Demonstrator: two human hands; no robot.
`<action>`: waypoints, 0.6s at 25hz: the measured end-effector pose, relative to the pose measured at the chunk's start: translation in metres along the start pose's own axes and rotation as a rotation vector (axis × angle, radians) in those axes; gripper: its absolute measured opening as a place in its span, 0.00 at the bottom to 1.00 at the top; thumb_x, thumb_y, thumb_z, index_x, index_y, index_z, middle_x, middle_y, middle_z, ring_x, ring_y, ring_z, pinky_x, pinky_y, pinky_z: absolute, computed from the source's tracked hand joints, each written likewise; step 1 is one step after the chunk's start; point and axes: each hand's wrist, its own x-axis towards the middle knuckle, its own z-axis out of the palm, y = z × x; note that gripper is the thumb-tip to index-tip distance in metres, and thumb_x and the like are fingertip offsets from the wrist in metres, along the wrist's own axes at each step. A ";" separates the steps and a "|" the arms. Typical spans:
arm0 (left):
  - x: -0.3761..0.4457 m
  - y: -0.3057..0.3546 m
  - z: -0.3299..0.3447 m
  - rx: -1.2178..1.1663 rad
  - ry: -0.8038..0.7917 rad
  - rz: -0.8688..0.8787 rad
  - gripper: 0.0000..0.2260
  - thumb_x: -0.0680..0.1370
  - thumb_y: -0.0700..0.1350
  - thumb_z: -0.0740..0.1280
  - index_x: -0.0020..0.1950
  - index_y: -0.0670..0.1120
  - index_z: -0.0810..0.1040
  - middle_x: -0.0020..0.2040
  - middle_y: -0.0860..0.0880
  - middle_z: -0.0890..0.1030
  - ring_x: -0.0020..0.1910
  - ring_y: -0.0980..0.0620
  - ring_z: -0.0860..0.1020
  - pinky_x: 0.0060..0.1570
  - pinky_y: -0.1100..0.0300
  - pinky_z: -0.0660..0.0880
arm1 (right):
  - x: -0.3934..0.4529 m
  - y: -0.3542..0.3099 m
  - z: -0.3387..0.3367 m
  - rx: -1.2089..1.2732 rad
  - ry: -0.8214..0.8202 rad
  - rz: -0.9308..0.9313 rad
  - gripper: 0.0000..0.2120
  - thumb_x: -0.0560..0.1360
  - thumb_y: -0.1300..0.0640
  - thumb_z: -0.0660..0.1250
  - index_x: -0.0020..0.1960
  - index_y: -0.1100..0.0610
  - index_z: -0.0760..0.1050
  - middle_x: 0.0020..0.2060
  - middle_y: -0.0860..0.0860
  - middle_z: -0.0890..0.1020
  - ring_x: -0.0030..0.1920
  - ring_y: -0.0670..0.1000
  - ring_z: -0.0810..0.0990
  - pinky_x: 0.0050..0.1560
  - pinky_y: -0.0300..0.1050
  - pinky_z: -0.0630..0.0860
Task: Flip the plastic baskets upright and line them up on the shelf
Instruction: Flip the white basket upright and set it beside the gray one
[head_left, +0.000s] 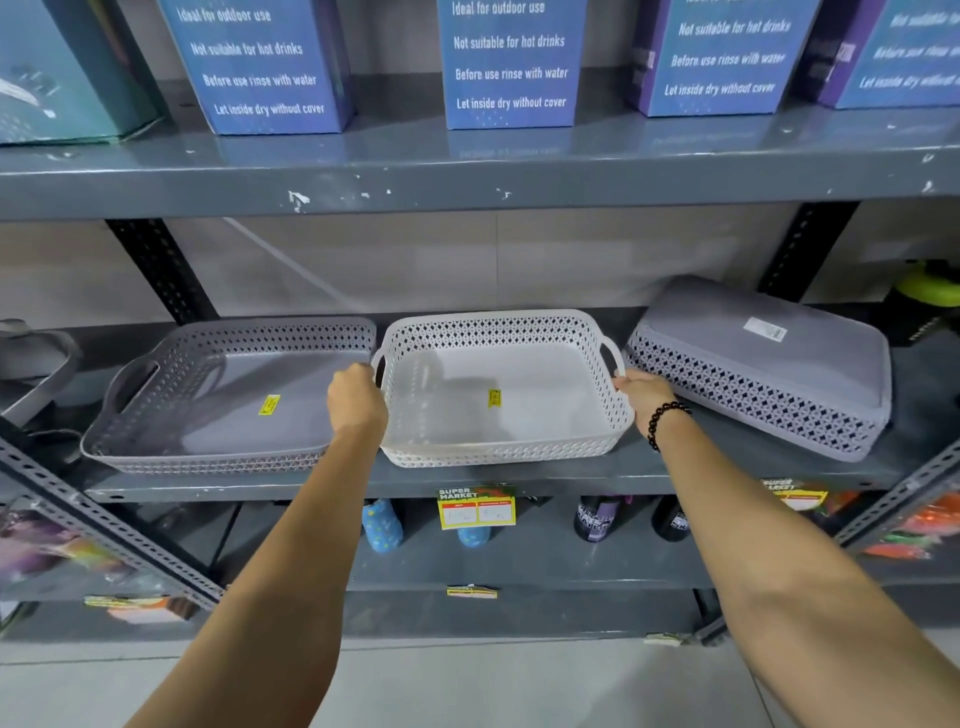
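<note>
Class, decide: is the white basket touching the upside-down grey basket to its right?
Apart. The head view shows dark shelf between the white basket and the upside-down grey basket.

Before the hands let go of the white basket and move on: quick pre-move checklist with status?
1. White basket upright: ok.
2. Left hand and right hand at its handles: ok.
3. White basket fully seated on the shelf: cannot tell.
4. Grey basket on the left upright: ok.
5. Grey basket on the right upright: not ok, upside down.
6. Row lined up: not ok, the right one sits skewed.
</note>
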 end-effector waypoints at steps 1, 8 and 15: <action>0.001 -0.001 0.002 0.014 0.008 0.004 0.20 0.72 0.27 0.63 0.25 0.41 0.60 0.44 0.28 0.80 0.48 0.33 0.80 0.41 0.43 0.77 | -0.002 -0.001 0.001 -0.006 0.005 -0.009 0.15 0.77 0.66 0.60 0.63 0.67 0.74 0.61 0.63 0.78 0.54 0.55 0.78 0.65 0.54 0.72; 0.008 0.025 0.013 -0.145 0.098 0.070 0.07 0.76 0.31 0.62 0.46 0.36 0.79 0.48 0.34 0.83 0.43 0.39 0.80 0.46 0.48 0.78 | -0.020 -0.001 -0.008 0.058 0.066 -0.093 0.15 0.77 0.57 0.64 0.60 0.65 0.77 0.55 0.52 0.79 0.55 0.51 0.76 0.64 0.46 0.72; -0.022 0.164 0.073 -0.303 -0.091 0.386 0.07 0.77 0.40 0.67 0.40 0.39 0.75 0.40 0.36 0.81 0.45 0.38 0.79 0.42 0.53 0.71 | -0.033 -0.019 -0.097 0.076 0.368 -0.268 0.10 0.76 0.58 0.63 0.54 0.59 0.81 0.40 0.53 0.81 0.41 0.51 0.78 0.45 0.40 0.76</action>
